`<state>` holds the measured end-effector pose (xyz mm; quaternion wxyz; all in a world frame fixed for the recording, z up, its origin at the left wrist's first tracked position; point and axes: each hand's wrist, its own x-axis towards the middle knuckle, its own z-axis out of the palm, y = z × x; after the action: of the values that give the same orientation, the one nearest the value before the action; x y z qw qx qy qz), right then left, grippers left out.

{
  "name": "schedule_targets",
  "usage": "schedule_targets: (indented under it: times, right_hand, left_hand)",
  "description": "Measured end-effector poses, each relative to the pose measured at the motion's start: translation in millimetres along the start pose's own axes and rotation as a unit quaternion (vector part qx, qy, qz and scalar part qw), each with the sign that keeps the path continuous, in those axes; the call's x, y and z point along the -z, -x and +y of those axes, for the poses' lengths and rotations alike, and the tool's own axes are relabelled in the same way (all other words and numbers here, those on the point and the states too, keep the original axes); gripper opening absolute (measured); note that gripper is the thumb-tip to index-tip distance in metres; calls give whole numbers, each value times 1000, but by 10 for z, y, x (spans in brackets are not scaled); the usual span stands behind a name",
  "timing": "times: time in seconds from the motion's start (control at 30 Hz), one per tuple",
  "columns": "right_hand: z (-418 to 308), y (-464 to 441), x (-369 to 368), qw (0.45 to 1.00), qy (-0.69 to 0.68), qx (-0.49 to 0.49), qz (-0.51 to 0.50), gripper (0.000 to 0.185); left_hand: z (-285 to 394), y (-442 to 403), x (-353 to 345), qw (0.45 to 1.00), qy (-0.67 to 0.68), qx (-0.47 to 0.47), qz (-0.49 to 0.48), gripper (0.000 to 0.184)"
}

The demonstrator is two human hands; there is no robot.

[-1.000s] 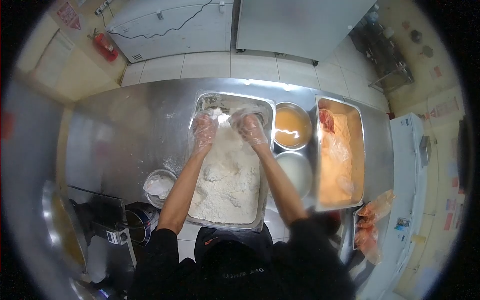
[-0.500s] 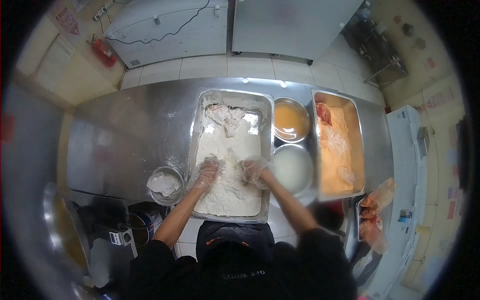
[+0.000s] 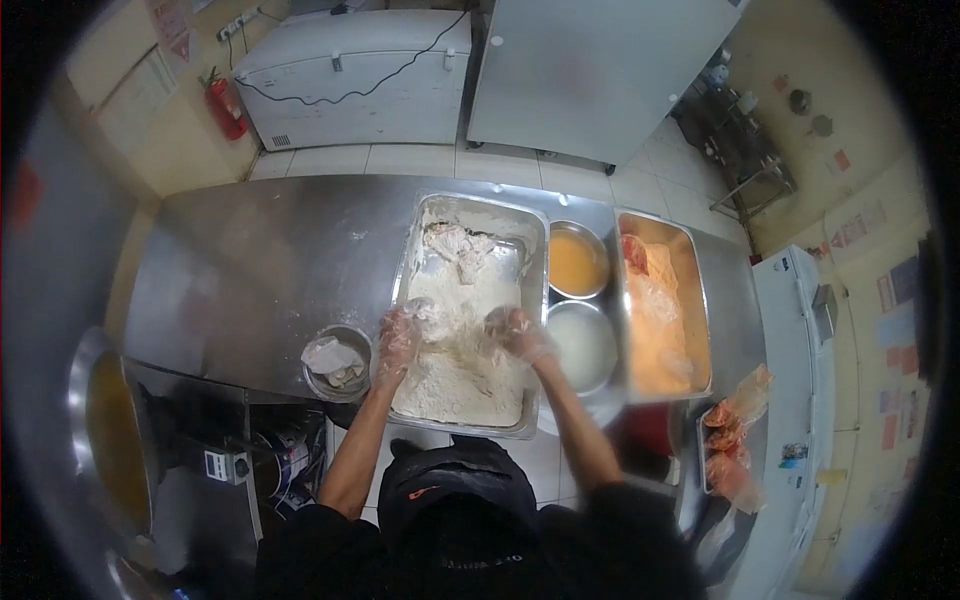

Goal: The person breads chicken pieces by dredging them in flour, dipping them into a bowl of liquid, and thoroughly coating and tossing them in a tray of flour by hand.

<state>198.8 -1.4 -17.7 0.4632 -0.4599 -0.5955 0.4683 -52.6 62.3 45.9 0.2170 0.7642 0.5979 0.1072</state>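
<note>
Both my hands wear clear plastic gloves and are over a deep metal pan (image 3: 408,262) of white flour (image 3: 455,385). My left hand (image 3: 400,340) is at the pan's left side, its fingers curled inward; a whitish shape is at its fingertips, too unclear to name. Toward the right side, my right hand (image 3: 518,335) is smeared by motion, and its fingers do not show clearly. Loose flour looks blurred between the hands. Flour-coated pieces that look like chicken (image 3: 462,250) lie at the pan's far end.
Right of the pan are a bowl of orange liquid (image 3: 575,262), a bowl of whitish liquid (image 3: 582,350) and a tray (image 3: 703,335) of orange powder with red meat. Left is a metal bowl (image 3: 365,375) holding something white. Bagged red meat (image 3: 728,445) lies at the right.
The camera view has shifted, so the table and freezer sit lower in the picture. My hands remain over the flour; the flour between them has been stirred up and the right hand is blurred.
</note>
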Motion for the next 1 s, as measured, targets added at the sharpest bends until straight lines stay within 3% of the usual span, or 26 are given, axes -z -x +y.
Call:
schedule_targets:
  times: [0.03, 0.07, 0.1, 0.13, 0.17, 0.2, 0.23, 0.27, 0.3, 0.33, 0.37, 0.4, 0.47, 0.5, 0.53, 0.6, 0.63, 0.67, 0.73, 0.77, 0.8, 0.83, 0.87, 0.93, 0.97, 1.0]
  right_hand:
    - [-24, -58, -89, 994, -66, -29, 83, 22]
    - [33, -99, -140, 994, 74, 25, 78, 23]
    - [88, -141, -192, 966, 229, 77, 90, 23]
    - [151, -181, -241, 916, 363, 125, 118, 23]
    - [142, -240, -174, 981, 151, 57, 112, 26]
    - [-152, -320, -104, 942, 331, -6, 51, 32]
    - [-478, -404, -40, 864, 501, -43, -27, 38]
    - [-377, -436, -125, 863, 502, -40, -29, 38]
    - [-227, -378, -341, 912, 404, 44, 59, 33]
    - [-460, -396, -338, 921, 381, 42, 65, 30]
    - [-716, -416, -341, 930, 358, 40, 72, 27]
    - [-974, -435, -343, 938, 334, 38, 79, 24]
    - [-1223, -496, -295, 910, 412, -28, 44, 14]
    - [-571, -509, -283, 995, 71, 19, 62, 10]
    - [-593, -427, -291, 996, 66, 11, 66, 10]
    - [-856, -491, -193, 896, 413, 113, 119, 10]
    - [-857, -554, -127, 896, 412, 112, 121, 10]
    - [-825, -574, -84, 909, 394, 95, 98, 11]
    - [-717, -455, -93, 936, 345, 46, 54, 20]
    - [-729, -432, 10, 716, 687, 127, -10, 19]
    - [-908, -508, 95, 718, 685, 123, -10, 19]
    - [-1175, -559, 168, 905, 418, -41, 65, 22]
    - [-1279, -590, 236, 966, 92, -201, 135, 25]
    - [-451, -661, 284, 982, 23, 68, 174, 30]
    - [-344, -851, 446, 981, -62, -40, 180, 30]
    - [-517, -865, 486, 975, 8, -61, 213, 30]
  left_hand:
    - [36, -35, -106, 998, 37, -21, 40, 23]
    - [-31, -89, -461, 975, 20, -141, 170, 24]
    - [-43, -161, -750, 913, -21, -255, 319, 26]
    - [191, -44, -355, 912, -21, -256, 320, 26]
    - [362, -28, -9, 979, 88, -98, 159, 24]
    - [474, -20, 335, 979, 193, 66, -11, 23]
    - [473, -28, 391, 974, 217, 59, -28, 21]
    - [467, -40, 435, 968, 240, 52, -45, 19]
    - [350, -89, -63, 971, 223, -26, 84, 16]
    - [238, -153, -486, 951, 200, -107, 210, 13]
    - [115, -346, -616, 962, 112, -153, 195, 13]
    - [217, -414, -434, 961, 111, -156, 199, 13]
    - [543, -248, 251, 977, 168, -96, 89, 15]
    - [522, -207, 201, 979, 181, -78, 52, 16]
    - [494, -172, 137, 979, 193, -59, 16, 17]
    - [174, -485, -316, 939, 241, -181, 163, 16]
    - [286, -471, 61, 968, 251, -31, -1, 18]
    - [349, -514, -31, 968, 248, -28, -7, 18]
    - [438, -449, -393, 956, 53, -211, 195, 19]
    - [164, -852, -1017, 944, -204, -250, 76, 21]
    - [242, -942, -852, 943, -204, -252, 72, 21]
    - [400, -926, -511, 966, 65, -238, 77, 20]
    - [607, -962, -427, 969, 62, -226, 82, 19]
    - [1020, -1043, -262, 974, 54, -201, 90, 19]
    - [1105, -1180, -201, 974, 53, -203, 84, 19]
    - [1167, -1315, -167, 976, 63, -203, 38, 21]
